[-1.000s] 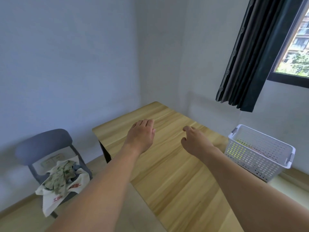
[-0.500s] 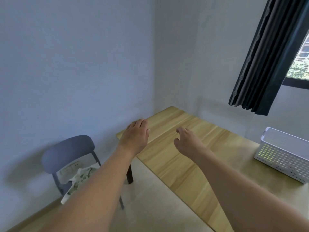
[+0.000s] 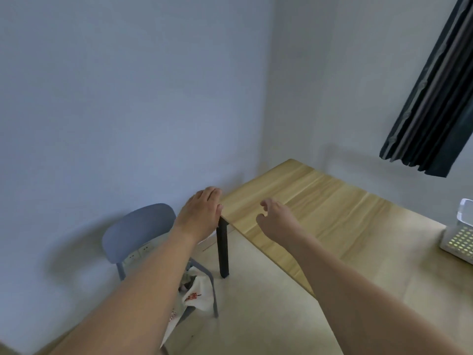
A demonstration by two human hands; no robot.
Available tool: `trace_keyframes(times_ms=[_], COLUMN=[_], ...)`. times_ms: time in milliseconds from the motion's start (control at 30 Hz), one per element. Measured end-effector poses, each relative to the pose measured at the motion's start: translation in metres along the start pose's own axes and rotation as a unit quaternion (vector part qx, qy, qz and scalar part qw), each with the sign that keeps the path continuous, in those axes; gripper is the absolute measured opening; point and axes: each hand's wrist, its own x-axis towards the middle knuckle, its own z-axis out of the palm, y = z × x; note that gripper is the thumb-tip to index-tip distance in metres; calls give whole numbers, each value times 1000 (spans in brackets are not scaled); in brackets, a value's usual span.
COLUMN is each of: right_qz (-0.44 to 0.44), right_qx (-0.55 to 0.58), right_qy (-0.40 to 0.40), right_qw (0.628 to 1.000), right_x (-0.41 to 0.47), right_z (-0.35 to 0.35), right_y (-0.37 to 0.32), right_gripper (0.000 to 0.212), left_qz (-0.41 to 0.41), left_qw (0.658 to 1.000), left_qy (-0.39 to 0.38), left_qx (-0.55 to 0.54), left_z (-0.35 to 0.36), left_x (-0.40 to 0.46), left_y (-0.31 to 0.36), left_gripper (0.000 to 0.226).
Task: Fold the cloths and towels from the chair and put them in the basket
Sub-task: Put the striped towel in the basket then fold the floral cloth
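Cloths [image 3: 195, 294]: heaped on chair [image 3: 139, 226], partly behind left forearm; likely soft, light, limp, best pinched at a corner. Left hand [image 3: 201, 212], right hand [image 3: 275, 220]: grip apart, empty. Basket [image 3: 458, 242] on surface [image 3: 332, 213].

— Lighting? 
— Soft, even daylight, probably from the right; the chair [image 3: 139, 228] throws a faint shadow on the wall [image 3: 128, 98].
— Sharpness? 
— Slight motion blur; edges bend.

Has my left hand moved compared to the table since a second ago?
Yes. The left hand was over the table; now it's off the left corner, toward the chair.
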Motion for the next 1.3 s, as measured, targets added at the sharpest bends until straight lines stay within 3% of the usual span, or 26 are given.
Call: trace_keyframes(times_ms=[100,433,700,1000,1167,1300], right_qz=[-2,13,32,18,73,140], right_qx=[3,7,18,6,27,39], right_qy=[-35,-33,-36,-45,-65,-68], right_qw=[999,999,999,999,995,987], right_x=[13,71,128,214,254,276], right_z=[37,114,143,220,276,319], right_y=[-39,-160,-178,-261,-289,-269], right_gripper=[49,47,47,46,47,46], left_qz=[-32,-49,-50,-62,-55,-72], left_qw=[999,998,999,996,993,987], left_qy=[9,-7,-11,-51,-81,-84], left_qx=[-1,-39,-20,-37,-64,-114], left_z=[-8,-15,-14,9,38,85], left_x=[-2,6,20,48,78,99], left_y=[-59,-216,-275,-398,-469,-497], left_gripper=[44,42,43,43,42,40])
